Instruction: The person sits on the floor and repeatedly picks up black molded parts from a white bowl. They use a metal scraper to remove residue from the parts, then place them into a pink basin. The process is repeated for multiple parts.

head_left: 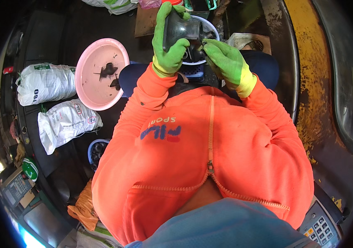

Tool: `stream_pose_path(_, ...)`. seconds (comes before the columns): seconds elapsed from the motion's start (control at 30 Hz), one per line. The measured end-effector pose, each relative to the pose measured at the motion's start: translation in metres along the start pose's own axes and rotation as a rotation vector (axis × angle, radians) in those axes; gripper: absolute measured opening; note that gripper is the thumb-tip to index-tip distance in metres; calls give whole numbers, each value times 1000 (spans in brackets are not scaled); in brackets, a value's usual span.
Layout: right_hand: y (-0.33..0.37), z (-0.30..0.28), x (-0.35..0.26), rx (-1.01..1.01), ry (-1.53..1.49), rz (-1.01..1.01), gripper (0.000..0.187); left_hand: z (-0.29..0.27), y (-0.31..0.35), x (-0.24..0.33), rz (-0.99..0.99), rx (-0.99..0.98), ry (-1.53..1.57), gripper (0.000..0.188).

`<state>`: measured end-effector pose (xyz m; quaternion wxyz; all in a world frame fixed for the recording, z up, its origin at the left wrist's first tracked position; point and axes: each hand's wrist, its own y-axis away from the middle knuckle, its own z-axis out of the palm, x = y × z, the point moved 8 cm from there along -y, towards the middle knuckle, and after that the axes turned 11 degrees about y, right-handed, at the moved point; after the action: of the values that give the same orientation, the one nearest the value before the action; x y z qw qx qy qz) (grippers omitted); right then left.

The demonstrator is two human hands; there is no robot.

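Outerwear: bright orange long-sleeved jacket (242, 136), full front zip (211, 136) with coarse, paler teeth and a dark metal pull. Chest, wearer's left: dark blue and red printed logo (160, 133), smaller pale lettering alongside. Left sleeve (151, 89) shows small dark marks. Left glove (167, 62) and right glove (228, 62): green, with yellow cuffs. Legwear: dark navy trousers (264, 68). Blue-grey cloth (226, 225) overlies the jacket at the lower edge.

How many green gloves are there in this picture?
2: one on the left hand, which holds a dark see-through piece; the other on the right hand, just beside it. Others may be hidden in the darker clutter.
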<state>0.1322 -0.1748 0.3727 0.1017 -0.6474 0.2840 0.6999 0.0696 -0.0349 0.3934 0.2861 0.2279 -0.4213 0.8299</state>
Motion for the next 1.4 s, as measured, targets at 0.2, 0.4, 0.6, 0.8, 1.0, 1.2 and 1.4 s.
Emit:
stream_pose_path(0.2, 11, 24, -8, -383, -506, 202, 35, -1, -4, 13, 388, -308, -601, 79)
stream_pose_path(0.4, -21, -13, -1, -61, -342, 129, 35, 7, -4, 16, 406, -282, -481, 92)
stream_pose_path(0.6, -36, -31, -45, 7, 501, -418, 32, 26, 10, -13, -175, -325, -119, 140)
stream_pose_path(0.8, -7, -2, -76, -21, 1217, -1107, 34, 9, 32, -47, -571, 182, 440, 70)
stream_pose_path(1.0, -27, -40, -54, 111, 794, -484, 30, -12, 27, -47, -563, 314, 619, 78)
stream_pose_path(1.2, -10, -19, -53, 167, 1209, -910, 30, -9, 22, -43, -565, 314, 495, 77)
stream_pose_path(1.4, -7, -18, -49, 172, 1068, -913, 27, -3, 17, -27, -490, 338, 486, 80)
